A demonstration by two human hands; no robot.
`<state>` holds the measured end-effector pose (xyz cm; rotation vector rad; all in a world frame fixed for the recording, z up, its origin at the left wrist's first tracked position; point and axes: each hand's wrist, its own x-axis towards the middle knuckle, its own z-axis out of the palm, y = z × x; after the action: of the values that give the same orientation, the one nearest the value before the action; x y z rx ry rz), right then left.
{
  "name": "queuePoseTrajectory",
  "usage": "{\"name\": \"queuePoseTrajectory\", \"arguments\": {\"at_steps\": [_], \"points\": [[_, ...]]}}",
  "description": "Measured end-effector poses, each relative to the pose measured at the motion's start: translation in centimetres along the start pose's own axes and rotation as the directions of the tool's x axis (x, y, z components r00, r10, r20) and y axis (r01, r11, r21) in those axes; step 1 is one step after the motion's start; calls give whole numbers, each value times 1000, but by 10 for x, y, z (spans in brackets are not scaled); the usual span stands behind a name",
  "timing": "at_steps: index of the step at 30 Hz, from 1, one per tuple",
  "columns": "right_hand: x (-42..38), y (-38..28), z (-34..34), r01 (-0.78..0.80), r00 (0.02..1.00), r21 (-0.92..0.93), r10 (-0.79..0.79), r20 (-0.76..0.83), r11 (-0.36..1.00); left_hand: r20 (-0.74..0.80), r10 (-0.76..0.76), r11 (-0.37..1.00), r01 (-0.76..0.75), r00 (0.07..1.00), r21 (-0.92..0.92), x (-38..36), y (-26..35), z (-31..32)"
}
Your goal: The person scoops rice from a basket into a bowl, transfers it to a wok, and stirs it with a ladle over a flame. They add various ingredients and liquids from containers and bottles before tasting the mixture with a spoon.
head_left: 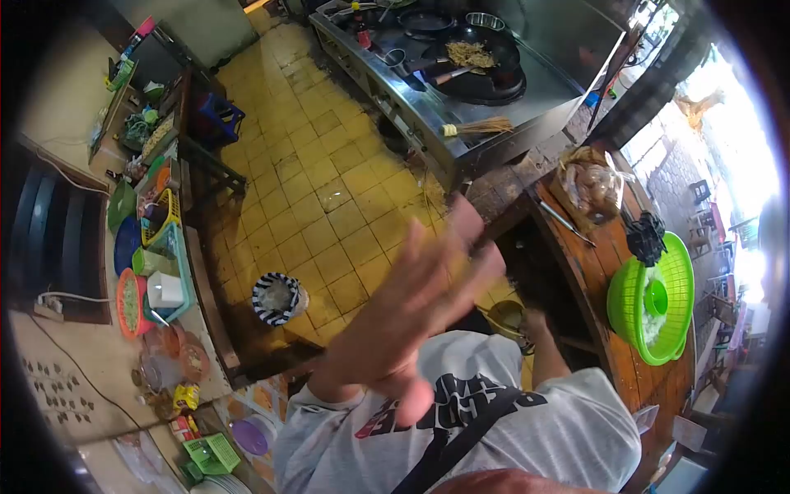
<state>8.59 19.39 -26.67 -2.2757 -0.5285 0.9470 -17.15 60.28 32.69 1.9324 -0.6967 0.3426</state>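
My left hand (411, 305) is raised close to the camera in front of my shirt, slightly blurred. Its fingers are stretched out and spread, with the thumb apart, and nothing is in it. My right hand (536, 319) hangs low on the right side of my body, beside a round metal pot (504, 313) under the wooden counter's edge. The fingers of that hand are hidden, so I cannot tell what it holds.
On the steel stove (420, 123) stands a wok (504, 53) with food. A green basket (683, 305) and a bag of pale food (591, 185) occupy the wooden counter (605, 263). A striped-lined bin (276, 298) stands on yellow tiles. Crowded shelves run along the left.
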Motion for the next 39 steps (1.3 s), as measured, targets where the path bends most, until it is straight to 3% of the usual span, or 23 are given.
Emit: {"name": "queuePoseTrajectory", "arguments": {"at_steps": [1, 2, 3, 5, 6, 7, 10, 11, 12, 13, 15, 17, 18, 19, 21, 23, 25, 26, 27, 29, 35, 38, 39], "points": [[-7, -106, -8, 16, 998, -83, -20, -52, 996, -290, 4, 1000, -7, 957, -7, 0, -7, 0], [0, -188, -16, -131, 988, 151, 142, -62, 980, -554, 15, 1000, -19, 832, -2, -1, -17, -6], [17, -238, -20, -262, 954, 378, 297, -35, 888, -550, 20, 1000, -23, 835, 2, -7, -30, -22], [71, -272, -7, 197, 952, 153, -151, -266, 969, -461, 458, 715, -7, 760, 699, -17, -55, -65], [87, -312, -12, 317, 903, 90, -272, -332, 944, -652, 417, 727, 199, 633, 657, -16, -62, -64], [94, -360, -17, 420, 840, 21, -380, -387, 907, -595, 466, 638, 216, 655, 739, -25, -74, -83], [163, -444, -10, 493, 801, 208, -347, -487, 845, -423, 565, 592, 9, 709, 806, -55, -125, -140], [197, -464, -6, 502, 807, 217, -362, -467, 837, -508, -37, 894, 256, 860, 368, -61, -124, -163], [232, -484, -9, 524, 802, 210, -396, -446, 825, -259, -590, 803, 589, 764, -91, -65, -130, -174], [247, -513, -9, 526, 801, 218, -394, -450, 822, -196, -711, 697, 714, 676, -66, -72, -149, -180], [274, -578, -13, 215, 967, 767, -19, -255, 605, -135, -811, 576, 817, 569, -18, -95, -193, -193], [303, -618, -6, 10, 989, 894, 130, -76, 447, -56, -995, 62, 936, 87, 348, -130, -212, -201], [318, -632, -11, -170, 969, 945, 221, 109, 279, -49, -994, 74, 930, 98, 359, -141, -223, -208], [329, -626, -7, -149, 970, 951, 228, 88, 270, -124, -982, 100, 948, 144, 303, -155, -231, -202], [338, -600, 12, -334, 942, 899, -119, 312, -284, -173, -966, 143, 958, 190, 249, -182, -243, -183], [334, -574, 18, -236, 972, 907, -99, 215, -350, -210, -939, 283, 959, 272, -25, -203, -261, -173], [296, -556, 19, 53, 985, 916, 132, -114, 398, -134, -956, 268, 963, 263, -26, -214, -284, -169], [271, -548, 18, 62, 976, 790, 128, -175, 610, -72, -971, 232, 972, 228, -42, -219, -295, -164], [259, -529, 28, 61, 970, 795, 152, -190, 604, -46, -970, 242, 970, 240, -31, -220, -309, -159], [235, -492, 50, 141, 743, 110, -32, -668, 984, -91, -938, 346, 922, 335, -172, -219, -342, -145], [209, -462, 67, -115, 742, -54, 50, -668, 992, -200, -738, 659, 752, 645, -6, -189, -500, -114], [167, -491, 40, -400, 864, -329, 231, -448, 856, -194, -638, 716, 667, 745, 206, -178, -585, -98], [162, -490, 35, -455, 849, -269, 322, -420, 849, -59, -760, 638, 760, 647, 121, -168, -600, -94]]}}
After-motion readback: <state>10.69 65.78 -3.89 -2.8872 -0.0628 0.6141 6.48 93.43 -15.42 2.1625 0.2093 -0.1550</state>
